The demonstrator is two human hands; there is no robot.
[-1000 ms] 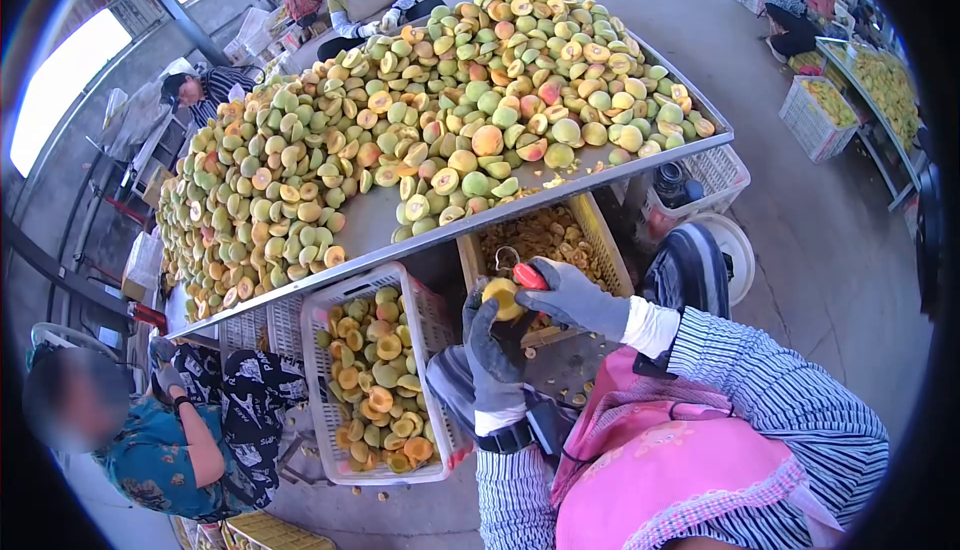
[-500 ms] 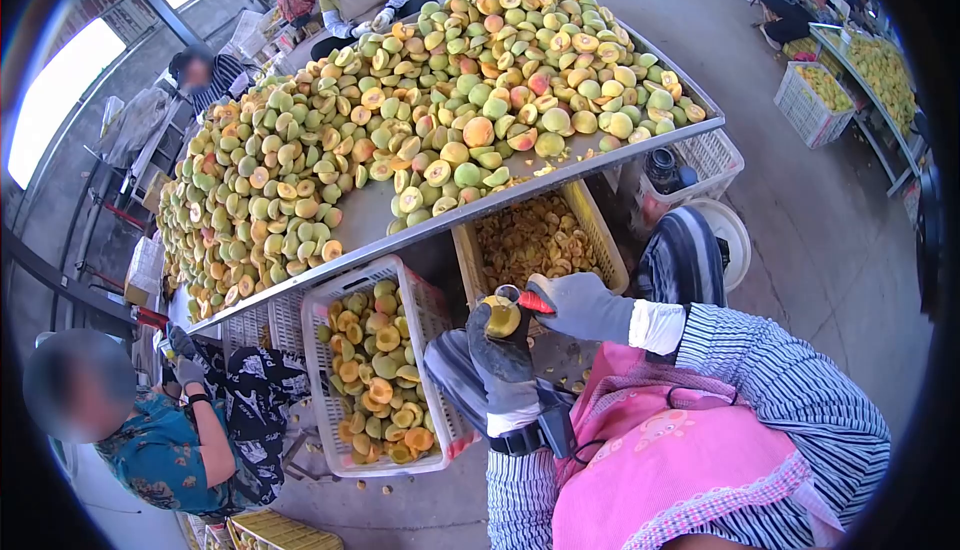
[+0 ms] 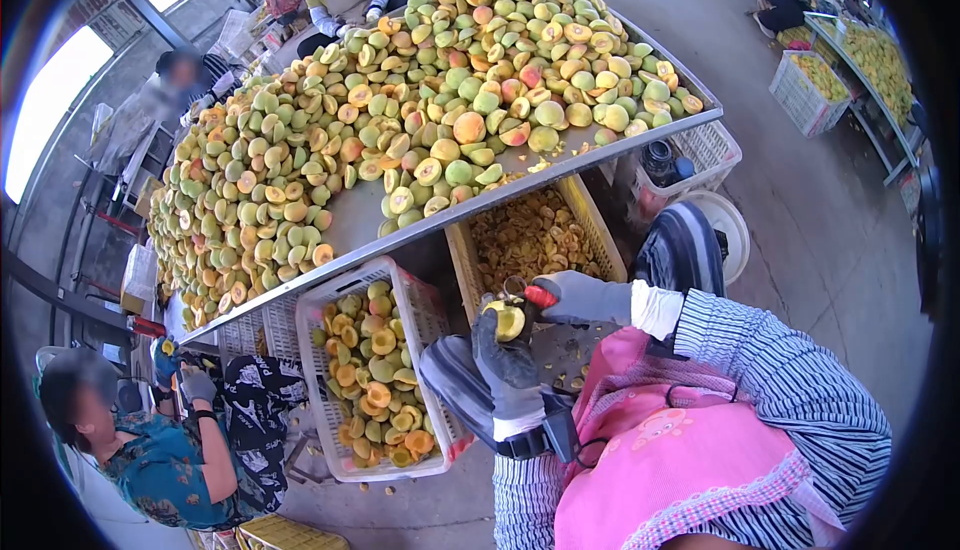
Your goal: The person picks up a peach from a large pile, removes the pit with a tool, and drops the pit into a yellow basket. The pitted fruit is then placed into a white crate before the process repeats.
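My left hand (image 3: 508, 368), in a dark grey glove, is closed around a peach half (image 3: 510, 322), its pale yellow-green cut face turned up. Beside it, my gloved right hand (image 3: 588, 300) grips the red handle of a ring-ended pitting tool (image 3: 541, 296). The tool's metal ring sits just above the fruit's upper edge. Both hands are over my lap, in front of a yellow crate (image 3: 618, 262) of brownish-yellow scraps. To the left of my knee stands a white crate (image 3: 447, 430) of peach halves.
A metal-edged table (image 3: 360, 220) piled with peach halves (image 3: 470, 80) spans the space ahead. At right are a white bucket (image 3: 738, 240) and a white basket (image 3: 725, 155) holding a dark jar. A co-worker (image 3: 150, 450) sits close on the left; others work farther off.
The tool's ring has lifted off the peach half toward its upper edge. The fruit's cut face has turned more into view. The co-worker at left has shifted their head and hands.
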